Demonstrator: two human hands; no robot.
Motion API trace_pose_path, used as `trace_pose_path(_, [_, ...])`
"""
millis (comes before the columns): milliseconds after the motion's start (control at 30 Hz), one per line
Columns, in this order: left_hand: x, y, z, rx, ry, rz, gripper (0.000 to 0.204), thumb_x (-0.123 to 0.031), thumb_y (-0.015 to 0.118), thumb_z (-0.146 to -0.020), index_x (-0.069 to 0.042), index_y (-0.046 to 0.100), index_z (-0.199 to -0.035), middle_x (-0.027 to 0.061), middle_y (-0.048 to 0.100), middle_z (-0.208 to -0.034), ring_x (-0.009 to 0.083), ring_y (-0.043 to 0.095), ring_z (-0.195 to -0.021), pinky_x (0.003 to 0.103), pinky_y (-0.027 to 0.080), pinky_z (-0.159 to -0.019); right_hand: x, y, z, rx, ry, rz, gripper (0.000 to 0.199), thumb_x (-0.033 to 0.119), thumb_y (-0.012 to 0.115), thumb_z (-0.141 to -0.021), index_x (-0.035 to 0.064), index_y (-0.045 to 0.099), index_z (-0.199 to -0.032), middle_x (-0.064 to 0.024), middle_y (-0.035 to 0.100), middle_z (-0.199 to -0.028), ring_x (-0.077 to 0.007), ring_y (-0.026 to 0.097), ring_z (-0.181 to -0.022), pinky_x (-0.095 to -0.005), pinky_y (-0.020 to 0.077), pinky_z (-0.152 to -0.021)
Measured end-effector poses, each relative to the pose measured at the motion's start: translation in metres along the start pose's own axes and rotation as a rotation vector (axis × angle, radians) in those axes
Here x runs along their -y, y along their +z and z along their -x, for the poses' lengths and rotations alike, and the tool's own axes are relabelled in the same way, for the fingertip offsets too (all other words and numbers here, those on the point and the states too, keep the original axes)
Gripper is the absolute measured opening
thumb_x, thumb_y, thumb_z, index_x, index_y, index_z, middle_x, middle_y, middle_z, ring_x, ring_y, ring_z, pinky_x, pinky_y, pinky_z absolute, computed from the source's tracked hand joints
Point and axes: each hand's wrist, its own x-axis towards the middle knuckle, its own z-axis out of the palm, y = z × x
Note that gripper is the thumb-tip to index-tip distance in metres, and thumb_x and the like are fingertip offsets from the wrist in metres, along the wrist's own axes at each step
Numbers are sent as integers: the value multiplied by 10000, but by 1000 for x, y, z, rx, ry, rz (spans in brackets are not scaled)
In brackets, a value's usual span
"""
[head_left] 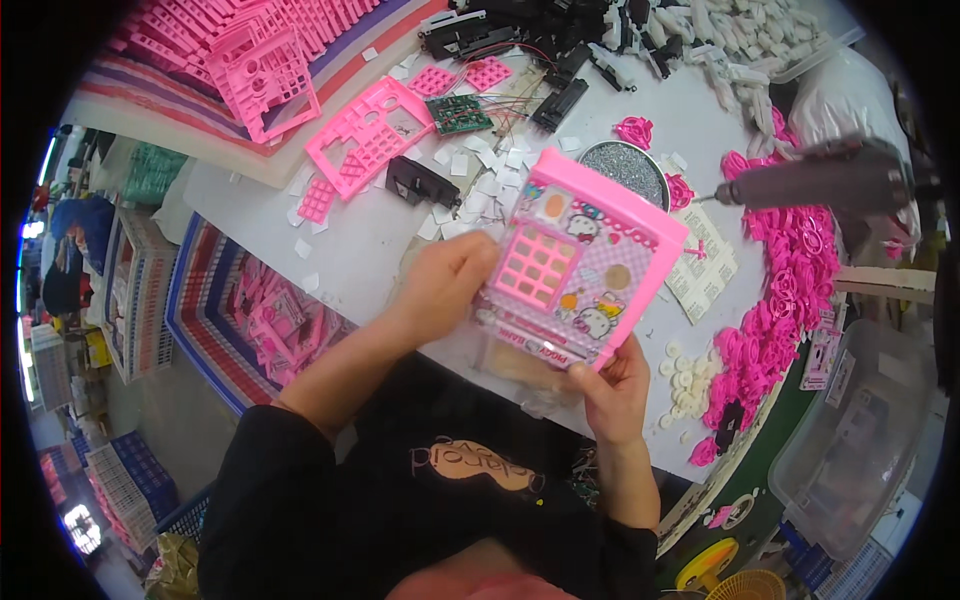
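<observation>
A pink plastic toy panel (pixel 590 265), with a cartoon-printed face and a pink keypad grid (pixel 537 265), is tilted over the table's front edge. My right hand (pixel 615 395) grips its lower right corner, thumb on the front. At the panel's left edge my left hand (pixel 445 285) is closed, thumb over curled fingers; what it pinches is hidden. Crinkled clear plastic (pixel 520 370) shows below the panel's lower edge. Just beyond the panel stands a round tin of small screws (pixel 625 170), partly covered by it.
A dark power screwdriver (pixel 825 188) juts in from the right. Pink ring-like parts (pixel 790 270) and white discs (pixel 690 385) lie right. At left are a pink frame (pixel 370 135), a green circuit board (pixel 458 114), a black module (pixel 422 182) and a crate of pink parts (pixel 205 310).
</observation>
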Motion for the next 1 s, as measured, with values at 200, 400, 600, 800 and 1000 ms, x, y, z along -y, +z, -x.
trace_pose_path(200, [-26,19,-55,-200,172,44,384,-286,461,-1094,32,607,-935,-11,497,-736,52,410,-734,275,396,-640,9,3,-1,19,16,60,599,-44,704,-876,-34,449,-1418,-123,634,-1301,-184,644,-1139,-333,520,-967])
trace_pose_path(400, [-41,29,-63,-93,210,37,483,-398,433,-1099,36,636,-1041,6,560,-750,69,496,-740,254,440,-674,1,-8,-3,5,-27,-41,631,7,746,-851,-42,451,-1407,-147,650,-1271,-212,670,-1097,-338,549,-921])
trace_pose_path(600, [-46,24,-36,472,-116,533,873,-747,182,-991,6,587,-1165,68,645,-831,133,634,-741,264,505,-705,-3,-52,-13,137,67,-672,650,277,667,-934,-36,418,-1447,-190,629,-1293,-321,650,-1148,-449,535,-983])
trace_pose_path(800, [-59,57,-10,528,-92,513,819,-732,235,-1001,3,592,-1043,74,634,-833,130,612,-681,261,498,-643,-14,-48,-14,187,155,-645,718,352,604,-959,2,346,-1530,-153,443,-1523,-317,387,-1422,-518,270,-1181])
trace_pose_path(1000, [-61,59,-12,488,-4,528,687,-616,292,-1059,-1,597,-1039,46,632,-838,102,599,-690,245,486,-634,-14,-38,-14,86,140,-673,686,315,588,-987,-63,328,-1497,-204,539,-1391,-269,598,-1182,-356,538,-881])
